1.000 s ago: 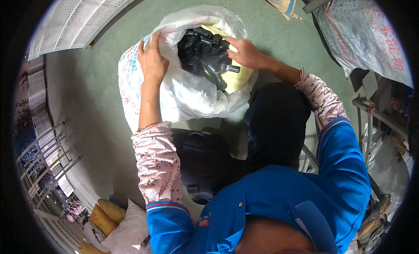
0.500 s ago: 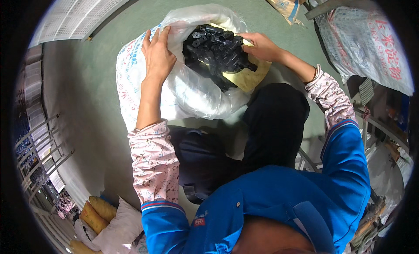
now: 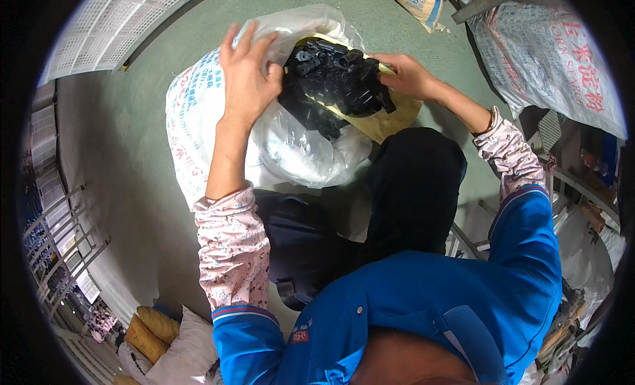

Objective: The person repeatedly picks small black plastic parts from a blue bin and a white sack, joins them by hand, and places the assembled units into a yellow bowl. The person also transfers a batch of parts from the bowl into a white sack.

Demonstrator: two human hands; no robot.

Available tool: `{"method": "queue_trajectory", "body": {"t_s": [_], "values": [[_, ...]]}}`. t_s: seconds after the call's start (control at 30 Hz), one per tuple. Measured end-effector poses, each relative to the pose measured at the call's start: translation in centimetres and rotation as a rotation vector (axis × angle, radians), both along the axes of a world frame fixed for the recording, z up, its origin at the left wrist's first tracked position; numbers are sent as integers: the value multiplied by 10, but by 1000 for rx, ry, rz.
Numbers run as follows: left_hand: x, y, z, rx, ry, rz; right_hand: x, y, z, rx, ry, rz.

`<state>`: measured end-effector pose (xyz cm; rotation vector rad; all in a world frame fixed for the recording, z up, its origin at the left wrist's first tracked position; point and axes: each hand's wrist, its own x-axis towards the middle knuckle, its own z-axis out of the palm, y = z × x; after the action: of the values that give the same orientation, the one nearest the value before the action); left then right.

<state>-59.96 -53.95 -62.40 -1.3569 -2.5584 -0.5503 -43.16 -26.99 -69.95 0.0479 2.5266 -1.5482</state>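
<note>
A white woven sack with printing lies on the floor before me, its clear plastic liner folded out around the mouth. Black plastic parts lie heaped at the opening, some on a yellow sheet-like piece or bag and some lower down inside the liner. My right hand grips the yellow piece's upper right edge, thumb over it. My left hand is open with fingers spread, over the liner's left side; its thumb is near the black parts. Whether its palm presses the liner I cannot tell.
My bent knee is close to the sack's right side. White perforated crates stand at the upper left, a full printed sack at the upper right. Metal racks line the left; cushion-like bags lie at the lower left.
My left hand has shifted right and spread its fingers more, closer to the opening. My right hand and the yellow piece with the black parts have moved slightly right and down.
</note>
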Motion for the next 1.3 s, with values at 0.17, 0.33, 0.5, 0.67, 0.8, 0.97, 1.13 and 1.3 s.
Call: {"method": "queue_trajectory", "body": {"t_s": [0.17, 0.33, 0.5, 0.67, 0.8, 0.97, 1.13, 1.3], "values": [[13, 19, 6, 13, -141, -80, 10, 8, -1, -37, 134, 1], [-5, -2, -13, -106, -215, 37, 20, 16, 36, 75, -80, -17], [20, 8, 2, 226, -443, 100, 52, 35, 28, -21, -145, -101], [51, 7, 20, 646, -1020, 302, 74, 26, 81, -112, -86, -170], [75, 15, 83, 679, -1600, 542, 95, 25, 158, -105, -349, -201], [99, 9, 170, 592, -1849, 353, 152, 1, 260, -170, -153, -276], [159, 23, 301, 513, -2147, 228, 232, -35, 399, -159, -316, -477], [209, 51, 414, 240, -2218, 242, 323, -60, 516, -192, -260, -710]]}}
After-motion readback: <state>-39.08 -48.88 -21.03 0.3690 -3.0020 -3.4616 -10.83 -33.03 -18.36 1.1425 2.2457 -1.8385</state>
